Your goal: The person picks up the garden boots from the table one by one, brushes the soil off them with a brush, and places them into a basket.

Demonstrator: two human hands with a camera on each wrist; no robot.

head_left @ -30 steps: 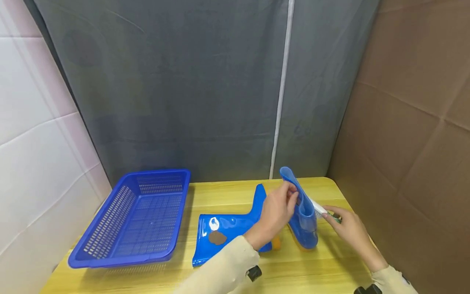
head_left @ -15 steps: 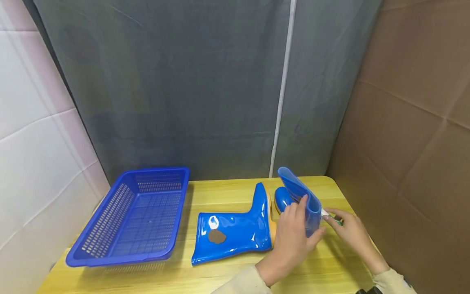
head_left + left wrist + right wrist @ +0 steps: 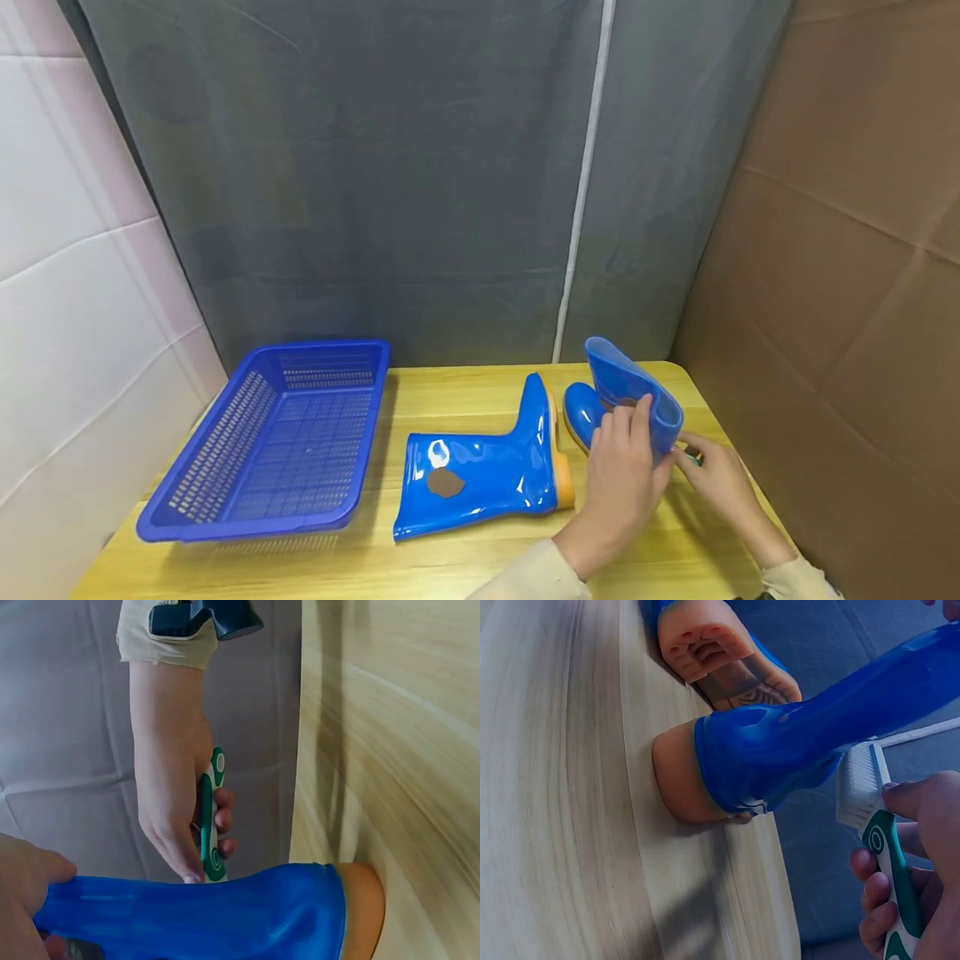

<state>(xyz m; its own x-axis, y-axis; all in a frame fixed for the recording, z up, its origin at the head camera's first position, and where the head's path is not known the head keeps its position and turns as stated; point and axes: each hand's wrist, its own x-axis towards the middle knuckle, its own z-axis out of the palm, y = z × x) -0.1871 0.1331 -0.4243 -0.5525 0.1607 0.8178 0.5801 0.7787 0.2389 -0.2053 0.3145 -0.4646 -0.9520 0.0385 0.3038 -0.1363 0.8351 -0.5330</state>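
Observation:
A blue rain boot (image 3: 583,407) with an orange sole stands upright on the right side of the table, its shaft pressed narrow near the top. My left hand (image 3: 621,468) grips that shaft, thumb on the near side; a brown patch shows partly above the fingers. On the boot's right, my right hand (image 3: 717,477) holds a green and white scrubbing brush (image 3: 894,862) by its handle. Its white bristles (image 3: 856,786) face the shaft; whether they touch it, I cannot tell. From the head view the brush is mostly hidden.
A second blue rain boot (image 3: 487,471) lies on its side mid-table, with a brown patch (image 3: 446,482) on its shaft. At the left stands a blue plastic basket (image 3: 258,529). A grey cloth (image 3: 375,183) hangs behind the wooden table (image 3: 450,385), and a brown one (image 3: 847,275) at the right.
My left hand has shifted from the boot's upper rim to lower round the shaft. The boot has turned so its toe points away, then moved slightly right. The right hand still holds the brush.

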